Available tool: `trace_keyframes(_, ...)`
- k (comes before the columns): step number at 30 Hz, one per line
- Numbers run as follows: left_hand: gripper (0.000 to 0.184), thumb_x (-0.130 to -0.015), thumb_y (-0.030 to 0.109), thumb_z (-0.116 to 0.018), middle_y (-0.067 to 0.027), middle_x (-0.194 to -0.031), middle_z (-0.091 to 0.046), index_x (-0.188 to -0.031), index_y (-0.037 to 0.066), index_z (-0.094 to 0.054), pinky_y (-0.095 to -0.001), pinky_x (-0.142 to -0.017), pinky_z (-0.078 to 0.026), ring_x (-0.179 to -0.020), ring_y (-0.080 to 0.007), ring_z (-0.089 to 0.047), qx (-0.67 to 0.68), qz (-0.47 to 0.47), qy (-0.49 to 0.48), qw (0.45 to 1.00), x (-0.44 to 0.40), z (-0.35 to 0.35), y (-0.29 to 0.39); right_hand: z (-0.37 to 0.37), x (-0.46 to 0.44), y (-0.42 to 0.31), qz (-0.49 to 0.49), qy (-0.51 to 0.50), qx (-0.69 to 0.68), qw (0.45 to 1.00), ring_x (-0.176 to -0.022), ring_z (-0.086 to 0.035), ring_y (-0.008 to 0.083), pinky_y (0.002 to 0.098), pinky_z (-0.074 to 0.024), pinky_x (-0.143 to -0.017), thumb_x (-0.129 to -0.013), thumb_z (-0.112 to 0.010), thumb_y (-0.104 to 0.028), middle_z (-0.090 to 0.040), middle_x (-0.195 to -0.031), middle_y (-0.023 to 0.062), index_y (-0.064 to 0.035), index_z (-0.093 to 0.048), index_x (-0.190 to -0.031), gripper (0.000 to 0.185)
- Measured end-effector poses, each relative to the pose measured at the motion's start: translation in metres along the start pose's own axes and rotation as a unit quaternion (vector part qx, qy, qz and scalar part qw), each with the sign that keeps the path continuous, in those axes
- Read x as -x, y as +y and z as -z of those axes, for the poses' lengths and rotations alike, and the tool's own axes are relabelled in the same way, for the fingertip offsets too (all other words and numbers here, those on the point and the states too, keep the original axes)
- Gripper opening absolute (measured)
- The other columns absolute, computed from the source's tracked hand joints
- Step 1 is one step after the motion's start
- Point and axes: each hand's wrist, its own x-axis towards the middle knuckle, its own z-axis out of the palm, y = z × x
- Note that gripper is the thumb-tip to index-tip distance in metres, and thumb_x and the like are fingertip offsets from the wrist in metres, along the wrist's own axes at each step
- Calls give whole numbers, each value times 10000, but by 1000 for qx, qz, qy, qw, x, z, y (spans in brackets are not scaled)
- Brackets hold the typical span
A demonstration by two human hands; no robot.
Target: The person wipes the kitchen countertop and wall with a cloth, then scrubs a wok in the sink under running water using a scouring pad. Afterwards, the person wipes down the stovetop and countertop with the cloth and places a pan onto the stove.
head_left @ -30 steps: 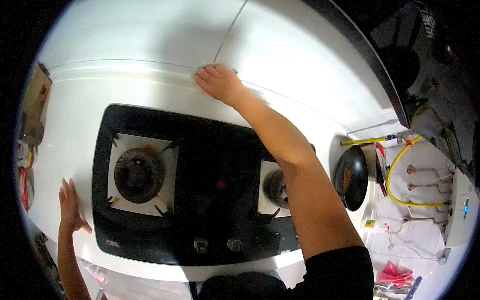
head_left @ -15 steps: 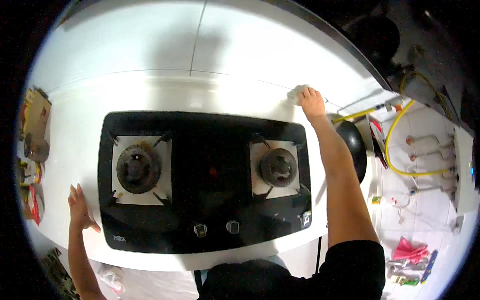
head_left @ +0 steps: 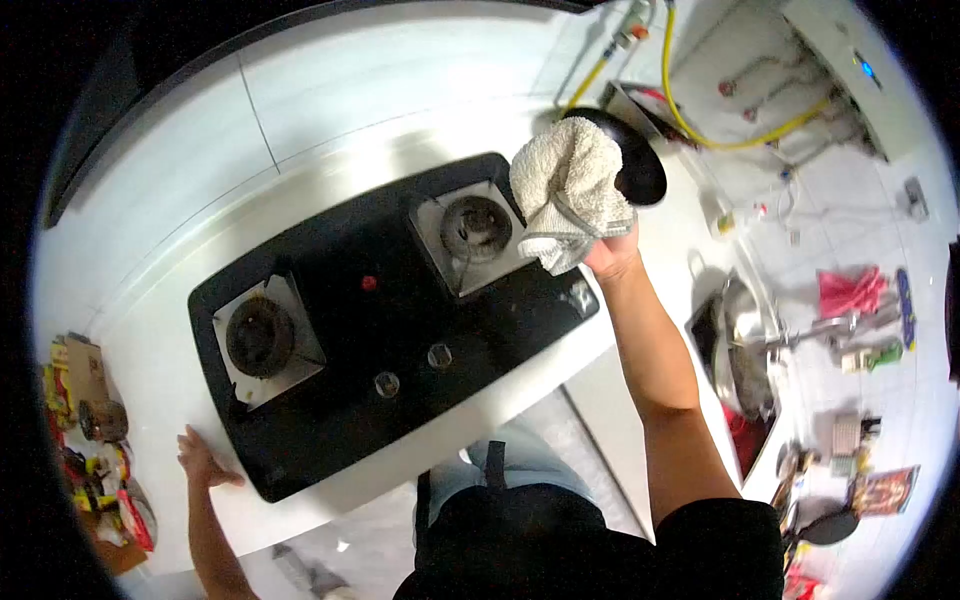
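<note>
Raised over the right side of the gas stove [head_left: 330, 385], my right hand [head_left: 617, 252] is closed on a bunched, off-white cleaning cloth [head_left: 568, 180] with a grey edge. The cloth hides most of the fingers and part of the stove's right end. My left hand [head_left: 205, 463] lies on the white counter beside the stove's left front corner, its fingers apart and nothing in it. The left burner [head_left: 260, 337] and the right burner [head_left: 476, 228] are bare, without pots. Two knobs, the left one [head_left: 387, 384] among them, sit at the stove's front.
Behind the cloth stands a black wok [head_left: 645, 170]. A yellow gas hose [head_left: 690, 135] loops along the wall. To the right is a sink with a metal pan [head_left: 745, 320]. Food packets and a jar [head_left: 103, 420] crowd the left end of the counter.
My right hand has come away from the back wall, up and towards me, and the cloth now shows in it. The view has turned to the right. My left hand stays on the counter.
</note>
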Motion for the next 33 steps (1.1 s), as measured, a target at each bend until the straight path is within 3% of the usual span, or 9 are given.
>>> trace_keyframes(6,1531,-267,364,-915,-215,-1489,15,-1443,200,52,-634,-1031,-133,-1363,-395,-88,81,-8,158,984,45,-3,3,4,129,42,67,230,106,965,-1172,-471,312,471,-379,-1006,-912,-395,-231,-482,-1267,176,-33,-366,-1320,455)
trace_keyframes(11,1165,-521,337,-852,-202,-1464,-174,-1426,106,-155,-593,-1023,-205,-1351,-356,-176,146,11,311,939,81,-25,16,55,205,96,177,412,410,794,-1000,-567,227,308,-492,-851,-846,-494,-13,-481,-1217,182,-22,-301,-1345,535)
trace_keyframes(12,988,-636,409,-774,-201,-1424,-275,-1393,49,-251,-564,-1003,-257,-1311,-384,-256,192,-163,497,831,63,-61,3,39,207,111,127,486,477,721,-961,-570,216,315,-496,-811,-840,-553,-62,-468,-1229,202,-12,-281,-1364,593)
trace_keyframes(14,782,-767,499,-642,-209,-1332,-401,-1334,32,-372,-515,-967,-337,-1226,-413,-370,193,-200,574,770,79,-71,14,9,200,126,77,487,620,610,-836,-574,203,317,-500,-709,-811,-567,-46,-520,-1073,147,-72,-366,-1266,498)
trace_keyframes(16,697,-836,521,-547,-196,-1301,-421,-1316,38,-401,-491,-966,-356,-1205,-384,-399,221,-170,577,767,151,-43,59,40,196,159,257,342,754,499,-1052,-502,331,396,-421,-907,-725,-630,-50,-451,-1181,191,-76,-432,-1220,533)
trace_keyframes(19,550,-902,443,-486,-170,-1303,-422,-1289,54,-444,-462,-982,-367,-1228,-338,-383,225,-204,575,759,219,-9,107,21,206,183,66,273,857,432,-1179,-417,370,411,-371,-973,-712,-697,-143,-410,-1285,188,-109,-409,-1310,664)
trace_keyframes(24,409,-928,310,-497,-157,-1308,-428,-1224,28,-492,-445,-984,-381,-1219,-304,-413,273,-333,574,696,266,57,191,-21,296,81,168,238,734,614,-1151,-477,334,384,-389,-971,-776,-651,-133,-487,-1246,174,-89,-514,-1222,469)
trace_keyframes(29,340,-923,206,-510,-168,-1260,-468,-1196,4,-506,-455,-967,-386,-1194,-311,-435,280,-468,544,638,326,87,297,24,462,-90,238,562,634,475,-922,-594,187,309,-490,-817,-823,-574,-47,-603,-1059,105,-47,-566,-1141,319)
trace_keyframes(33,306,-894,119,-527,-181,-1248,-460,-1171,-10,-509,-470,-959,-375,-1174,-340,-439,325,-576,454,597,397,88,405,137,602,-256,298,650,617,328,-1007,-589,254,342,-456,-882,-781,-603,-117,-591,-1137,145,-11,-501,-1221,465)
